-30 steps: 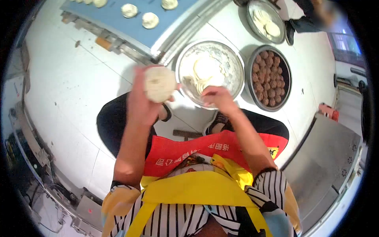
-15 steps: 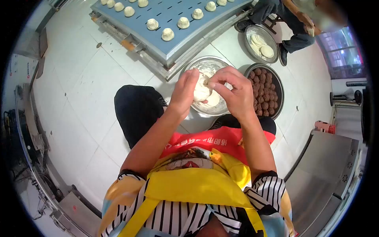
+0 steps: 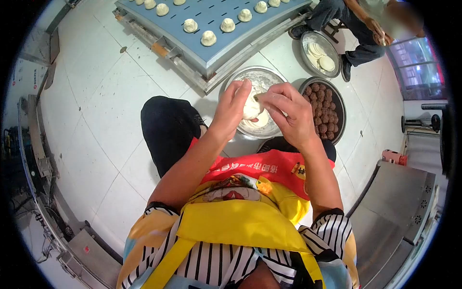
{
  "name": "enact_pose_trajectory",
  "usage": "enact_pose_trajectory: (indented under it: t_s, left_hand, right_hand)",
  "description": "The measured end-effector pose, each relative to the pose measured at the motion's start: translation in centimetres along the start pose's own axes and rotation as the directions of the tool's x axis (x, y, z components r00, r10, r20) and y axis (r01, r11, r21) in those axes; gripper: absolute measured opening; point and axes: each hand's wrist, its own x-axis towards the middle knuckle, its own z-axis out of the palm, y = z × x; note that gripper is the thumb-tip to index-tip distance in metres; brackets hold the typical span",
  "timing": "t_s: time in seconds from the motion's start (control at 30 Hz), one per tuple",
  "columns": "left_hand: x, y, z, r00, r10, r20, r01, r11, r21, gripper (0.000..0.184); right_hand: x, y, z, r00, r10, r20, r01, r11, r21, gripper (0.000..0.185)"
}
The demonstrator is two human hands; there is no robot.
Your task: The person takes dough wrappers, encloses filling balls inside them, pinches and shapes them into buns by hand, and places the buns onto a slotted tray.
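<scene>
My left hand (image 3: 231, 109) cups a round filled bun (image 3: 250, 110) of pale dough, its fingers curled around the side and underneath. At the bun's right edge, the thumb and fingertips of my right hand (image 3: 290, 113) are closed in a pinch on the dough. A small dark spot of filling shows between these fingertips. Below both hands stands a metal bowl (image 3: 258, 72) dusted with flour, with flat dough rounds (image 3: 260, 121) in it. Beside my right hand is a dark-rimmed pan (image 3: 341, 103) holding several brown balls of filling (image 3: 323, 110).
Shaped buns (image 3: 208, 38) stand in rows on a blue slotted tray (image 3: 168, 30) in a metal frame. A second bowl (image 3: 332, 48) with dough rounds sits near another person (image 3: 332, 19), whose hands hold something pale. Steel equipment (image 3: 390, 207) stands at the right.
The view has shifted slightly. My left hand still holds the bun, while my right fingers have moved a little along its edge, still pinching. The other person's hands have shifted slightly.
</scene>
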Motion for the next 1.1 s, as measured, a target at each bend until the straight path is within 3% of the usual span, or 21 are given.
enact_pose_trajectory:
  t_s: [0.13, 0.33, 0.63, 0.83, 0.93, 0.97, 1.1]
  left_hand:
    - [0.1, -0.1, 0.1, 1.000, -0.011, 0.005, 0.011, 0.999, 0.032, 0.040]
    - [-0.2, 0.2, 0.3, 1.000, -0.015, -0.010, 0.014, 0.998, -0.060, 0.039]
    - [-0.5, 0.9, 0.9, 0.998, -0.055, -0.001, 0.055, 0.995, -0.085, 0.039]
    - [-0.4, -0.2, 0.8, 0.996, -0.082, -0.020, 0.080, 0.992, -0.098, 0.041]
    - [-0.5, 0.5, -0.2, 0.982, -0.123, 0.141, 0.139, 0.984, -0.109, 0.050]
    - [-0.7, 1.2, 0.0, 0.983, -0.139, 0.119, 0.149, 0.986, -0.076, 0.052]
    - [-0.7, 0.8, 0.0, 0.981, -0.164, 0.107, 0.170, 0.984, -0.050, 0.053]
  right_hand:
    - [0.3, 0.0, -0.6, 0.994, -0.077, 0.078, 0.086, 0.990, -0.109, 0.025]
    - [0.8, -0.2, -1.2, 0.980, -0.119, 0.162, 0.154, 0.962, -0.227, 0.025]
    - [0.8, -0.6, -1.8, 0.978, -0.042, 0.205, 0.063, 0.994, -0.095, 0.026]
    - [0.2, 0.0, -1.0, 0.973, -0.003, 0.232, 0.035, 0.990, -0.134, 0.027]
    - [-0.4, 0.3, -0.8, 0.999, -0.029, 0.039, 0.023, 0.987, 0.159, 0.035]
    - [-0.7, 0.4, -0.8, 0.995, 0.100, -0.015, -0.092, 0.960, 0.265, 0.043]
    - [-0.4, -0.2, -0.3, 0.980, 0.172, 0.103, -0.192, 0.953, 0.236, 0.046]
